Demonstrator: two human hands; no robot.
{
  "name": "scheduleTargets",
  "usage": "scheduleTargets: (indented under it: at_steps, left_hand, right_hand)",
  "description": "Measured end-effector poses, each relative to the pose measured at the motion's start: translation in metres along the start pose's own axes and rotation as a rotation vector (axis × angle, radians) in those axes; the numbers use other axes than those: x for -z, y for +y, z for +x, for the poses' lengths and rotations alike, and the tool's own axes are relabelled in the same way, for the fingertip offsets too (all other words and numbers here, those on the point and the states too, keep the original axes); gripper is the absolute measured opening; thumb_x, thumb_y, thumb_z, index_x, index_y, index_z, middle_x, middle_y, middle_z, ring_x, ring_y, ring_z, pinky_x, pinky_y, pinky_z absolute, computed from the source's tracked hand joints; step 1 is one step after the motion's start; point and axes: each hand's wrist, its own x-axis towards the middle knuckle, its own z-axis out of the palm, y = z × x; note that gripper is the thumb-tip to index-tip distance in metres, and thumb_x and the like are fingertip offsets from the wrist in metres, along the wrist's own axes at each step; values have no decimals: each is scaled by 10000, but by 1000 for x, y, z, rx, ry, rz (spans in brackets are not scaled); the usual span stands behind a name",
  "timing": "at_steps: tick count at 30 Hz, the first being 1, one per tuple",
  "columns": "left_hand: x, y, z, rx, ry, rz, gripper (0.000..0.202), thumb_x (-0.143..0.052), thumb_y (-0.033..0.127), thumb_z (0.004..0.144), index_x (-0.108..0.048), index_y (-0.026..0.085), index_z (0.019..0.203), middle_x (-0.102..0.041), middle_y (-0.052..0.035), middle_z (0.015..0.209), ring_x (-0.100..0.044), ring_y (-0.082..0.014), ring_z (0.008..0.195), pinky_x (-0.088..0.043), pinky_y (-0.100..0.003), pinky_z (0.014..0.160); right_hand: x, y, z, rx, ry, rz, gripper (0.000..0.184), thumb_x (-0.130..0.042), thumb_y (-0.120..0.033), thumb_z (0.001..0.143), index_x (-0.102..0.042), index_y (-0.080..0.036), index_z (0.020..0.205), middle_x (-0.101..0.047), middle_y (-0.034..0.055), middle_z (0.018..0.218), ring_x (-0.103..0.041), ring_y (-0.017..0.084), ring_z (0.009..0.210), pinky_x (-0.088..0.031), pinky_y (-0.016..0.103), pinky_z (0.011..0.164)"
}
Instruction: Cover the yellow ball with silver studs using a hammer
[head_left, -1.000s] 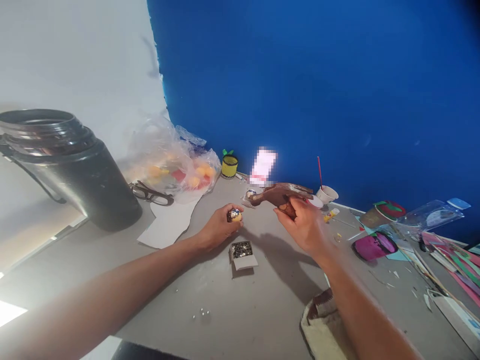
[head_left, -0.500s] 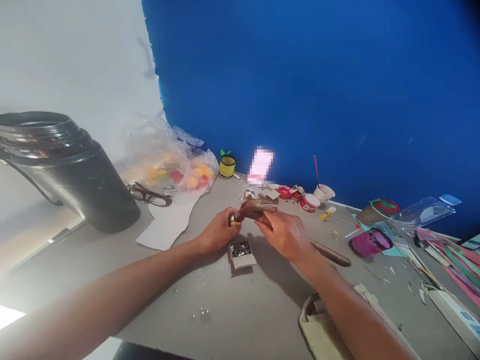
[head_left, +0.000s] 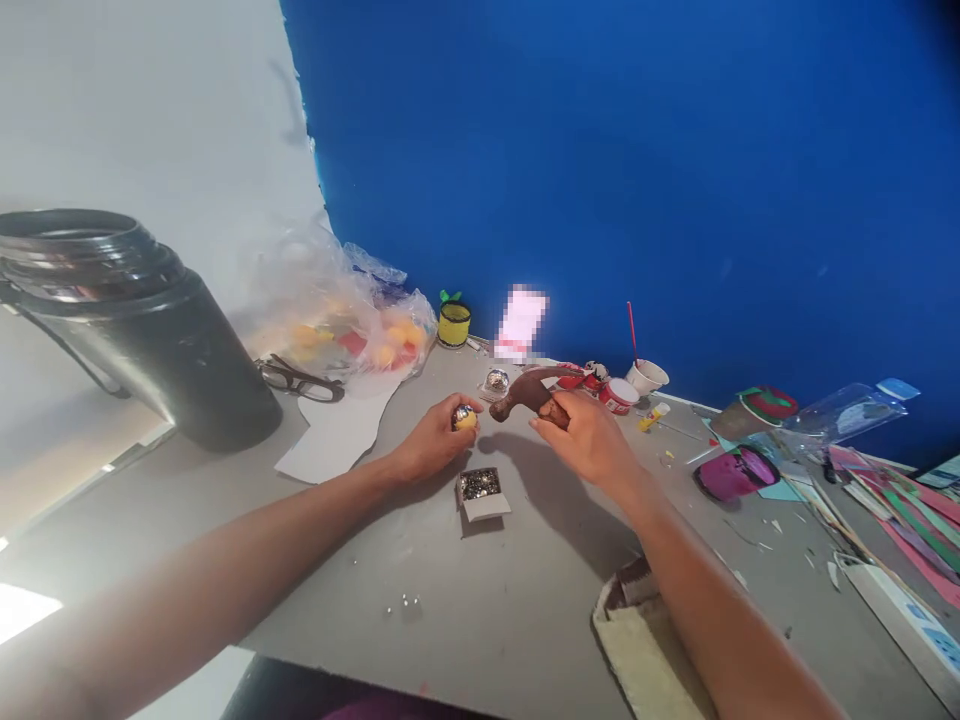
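My left hand point(head_left: 431, 445) rests on the grey table point(head_left: 315, 560), its fingers closed round a small yellow ball point(head_left: 464, 417) studded with shiny silver pieces. My right hand point(head_left: 592, 440) grips a rusty brown hammer point(head_left: 529, 390) close below its head, which hangs just right of the ball and a little above it. A small open white box point(head_left: 481, 491) full of shiny pins or tacks lies on the table between my two hands. A second shiny ball point(head_left: 496, 381) sits behind the hammer head.
A large black jug point(head_left: 142, 330) stands at the left beside spectacles point(head_left: 300, 382), white paper and a plastic bag point(head_left: 337, 320) of coloured things. Small pots, a cup point(head_left: 646, 376) with a red stick and coloured paper scraps point(head_left: 885, 500) crowd the back right. A cloth point(head_left: 645, 650) lies near.
Half a second ago the hammer head was down on the ball in my left hand. It has since lifted up and to the right. My left hand stays put.
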Motion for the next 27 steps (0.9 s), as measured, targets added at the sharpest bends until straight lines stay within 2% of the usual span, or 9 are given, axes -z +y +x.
scheduleTargets:
  at_steps: [5, 8, 11, 14, 17, 19, 22, 24, 27]
  left_hand:
    - [5, 2, 2, 44, -20, -31, 211, -698, 267, 682, -587, 195, 846, -499, 57, 576, -416, -91, 490, -290, -230, 481]
    - [5, 7, -2, -21, -85, 7, 185, -718, 309, 707, -584, 186, 744, -514, 44, 587, -431, -96, 526, -303, -237, 503]
    - [6, 13, -6, -99, -184, 108, 132, -693, 278, 729, -605, 180, 724, -572, 26, 672, -479, -105, 583, -362, -246, 551]
    - [8, 15, -8, -237, -286, 279, 108, -693, 255, 737, -629, 177, 698, -609, 8, 788, -563, -126, 704, -436, -258, 668]
    - [8, 15, -9, -339, -372, 470, 96, -673, 248, 770, -657, 181, 703, -601, 1, 825, -589, -135, 749, -453, -258, 713]
    - [7, 13, -11, -355, -411, 644, 74, -635, 207, 788, -705, 194, 766, -609, -5, 860, -592, -133, 729, -447, -254, 690]
    - [4, 12, -15, -382, -404, 885, 255, -595, 158, 805, -765, 257, 968, -632, -15, 960, -615, -144, 745, -444, -260, 688]
    - [3, 11, -16, -390, -410, 967, 255, -598, 179, 829, -771, 275, 991, -629, -20, 963, -618, -149, 729, -437, -263, 663]
    - [1, 9, -16, -388, -386, 1000, 232, -609, 165, 823, -772, 273, 946, -624, -20, 941, -623, -151, 724, -435, -259, 654]
  right_hand:
    - [-14, 18, 8, -90, -262, 75, 250, -642, -375, 829, -519, -218, 679, -587, -10, 638, -541, 161, 577, -313, 266, 536]
    - [-22, 17, 7, -55, -355, -92, 216, -643, -356, 849, -580, -204, 710, -650, 30, 706, -600, 187, 646, -307, 277, 552]
    - [-20, 8, 3, -42, -423, -327, 212, -624, -381, 893, -651, -195, 795, -714, 85, 841, -662, 241, 797, -350, 293, 609]
    - [-14, -4, -2, -36, -406, -476, 255, -586, -406, 943, -700, -179, 935, -725, 136, 990, -663, 295, 981, -406, 314, 681]
    - [-6, -14, -6, -20, -295, -524, 295, -540, -404, 983, -699, -167, 1059, -709, 162, 1104, -635, 311, 1083, -432, 328, 721]
    - [-2, -18, -7, -9, -285, -478, 297, -514, -416, 998, -690, -191, 1078, -723, 134, 1093, -658, 290, 1037, -433, 326, 715]
    - [0, -18, -6, 5, -387, -422, 263, -532, -424, 984, -695, -219, 1017, -753, 92, 1001, -693, 274, 935, -420, 318, 681]
    - [0, -16, -4, 1, -422, -421, 250, -542, -416, 977, -699, -221, 982, -761, 84, 971, -703, 279, 914, -410, 317, 664]
    - [-2, -12, -1, -12, -379, -415, 243, -528, -400, 987, -697, -226, 998, -764, 83, 1004, -705, 276, 936, -407, 314, 672]
